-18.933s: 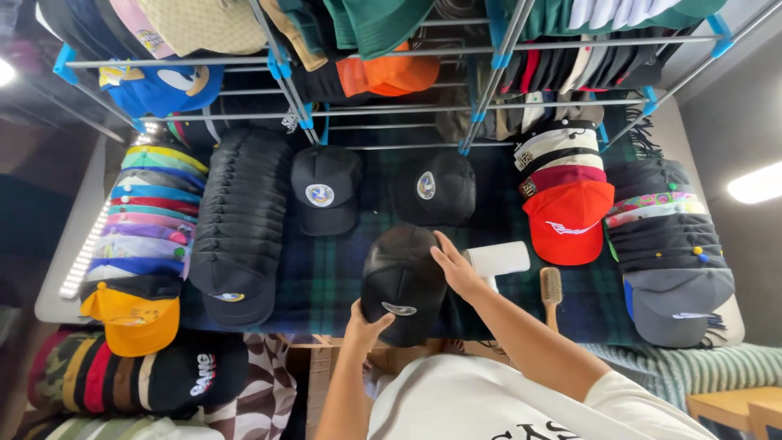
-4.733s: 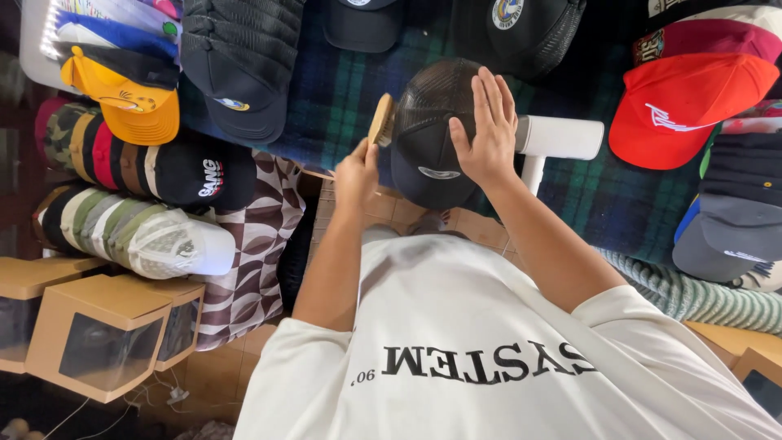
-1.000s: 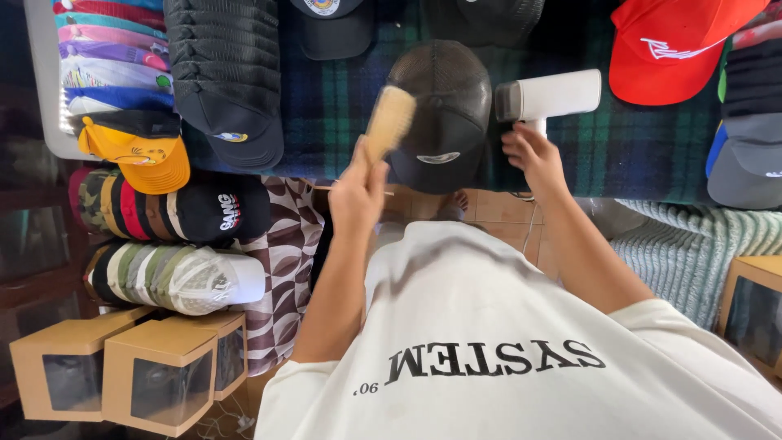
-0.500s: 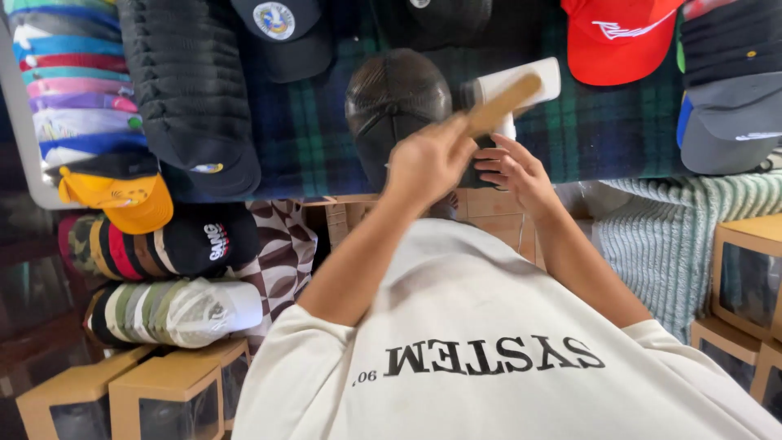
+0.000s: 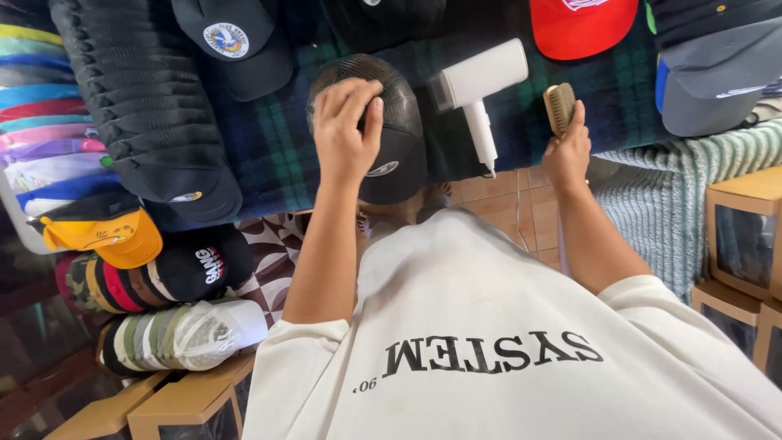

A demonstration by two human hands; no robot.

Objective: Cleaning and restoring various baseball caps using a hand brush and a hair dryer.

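Hands: left [image 5: 346, 134] flat on black cap [image 5: 391, 138] at table edge; right [image 5: 568, 151] grips brush [image 5: 559, 106] nr steamer [image 5: 476, 90].

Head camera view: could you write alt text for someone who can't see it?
A person's left hand rests on a black cap on a plaid cloth, while the right hand holds a brush beside a white hair dryer. Stacked caps surround them.

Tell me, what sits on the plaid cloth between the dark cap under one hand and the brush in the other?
A white handheld steamer lies between the dark cap and the brush, seen in the head view.
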